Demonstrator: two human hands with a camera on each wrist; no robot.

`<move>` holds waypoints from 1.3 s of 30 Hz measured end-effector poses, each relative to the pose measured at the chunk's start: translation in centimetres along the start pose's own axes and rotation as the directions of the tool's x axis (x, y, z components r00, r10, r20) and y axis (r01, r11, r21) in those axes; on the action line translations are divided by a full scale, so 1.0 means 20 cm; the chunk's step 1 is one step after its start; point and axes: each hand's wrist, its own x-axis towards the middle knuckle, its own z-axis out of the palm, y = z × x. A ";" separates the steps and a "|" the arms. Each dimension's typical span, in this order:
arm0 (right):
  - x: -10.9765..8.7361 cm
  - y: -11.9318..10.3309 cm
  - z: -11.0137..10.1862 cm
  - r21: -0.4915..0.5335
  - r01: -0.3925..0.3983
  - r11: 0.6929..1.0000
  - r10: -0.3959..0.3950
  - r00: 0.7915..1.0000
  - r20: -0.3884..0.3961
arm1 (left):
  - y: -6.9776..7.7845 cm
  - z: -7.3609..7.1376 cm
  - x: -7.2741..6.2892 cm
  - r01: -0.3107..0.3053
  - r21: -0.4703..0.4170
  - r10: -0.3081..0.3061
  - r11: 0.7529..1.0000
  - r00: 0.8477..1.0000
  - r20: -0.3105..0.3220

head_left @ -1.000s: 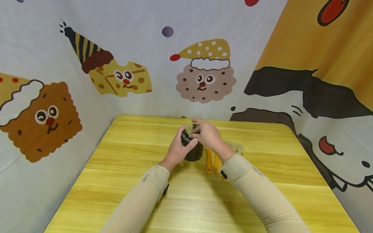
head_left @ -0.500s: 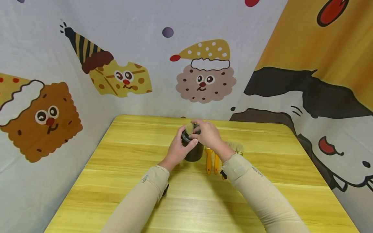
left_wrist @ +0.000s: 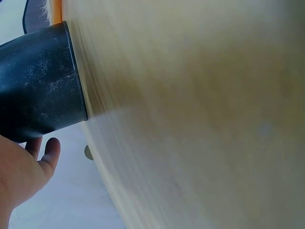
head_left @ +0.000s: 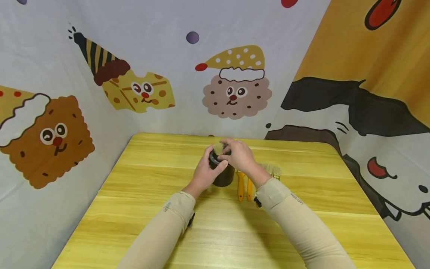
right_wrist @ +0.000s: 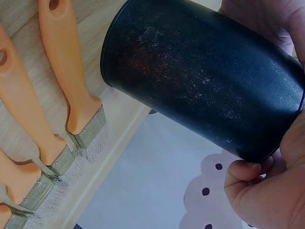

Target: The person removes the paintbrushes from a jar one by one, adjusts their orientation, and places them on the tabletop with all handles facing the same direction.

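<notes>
A black cylindrical pot [head_left: 223, 176] stands on the table. My left hand [head_left: 206, 171] wraps its upper left side, thumb along the near side of the rim; in the left wrist view that hand [left_wrist: 24, 171] curls near the pot's dark wall [left_wrist: 43, 81]. Pale bristles [head_left: 218, 148] show at the pot's mouth; whatever lies below them is hidden inside. My right hand [head_left: 240, 155] grips the rim from the right, fingers bent close to the bristles. In the right wrist view its fingertips [right_wrist: 243, 171] bend against the outer wall of the pot [right_wrist: 190, 76].
Several paintbrushes with orange handles [right_wrist: 64, 62] lie side by side to the pot's right, bristles [head_left: 270, 169] toward the back. The yellow wood-grain table [head_left: 144, 179] ends at a back wall [head_left: 174, 123] of printed cloth.
</notes>
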 end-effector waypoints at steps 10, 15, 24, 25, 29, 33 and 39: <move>-0.02 0.07 -0.05 0.192 0.013 0.981 -0.016 1.000 0.014 | 0.01 0.00 0.00 -0.006 -0.002 0.006 1.000 1.000 -0.007; -0.06 0.11 -0.22 0.380 0.005 0.925 0.041 0.993 -0.113 | 0.01 0.01 0.01 -0.012 -0.012 0.012 1.000 1.000 -0.020; -0.24 0.28 -0.68 0.519 -0.022 0.855 0.175 0.953 -0.248 | 0.01 0.01 0.00 0.000 0.012 0.000 1.000 0.999 -0.033; -0.27 0.32 -0.71 0.521 -0.032 0.853 0.188 0.950 -0.250 | 0.01 0.01 0.00 -0.001 0.012 0.002 1.000 0.999 -0.035; -0.38 0.54 -0.77 0.473 -0.117 0.873 0.256 0.936 -0.240 | 0.01 0.01 0.00 -0.001 0.006 0.002 1.000 0.999 -0.037; -0.47 0.78 -0.75 0.368 -0.258 0.894 0.318 0.941 -0.115 | 0.02 0.01 0.01 0.000 0.008 0.000 1.000 1.000 -0.029; -0.55 1.05 -0.57 0.382 -0.375 0.845 0.334 0.927 0.169 | 0.01 0.01 0.00 0.004 0.024 -0.003 1.000 1.000 -0.025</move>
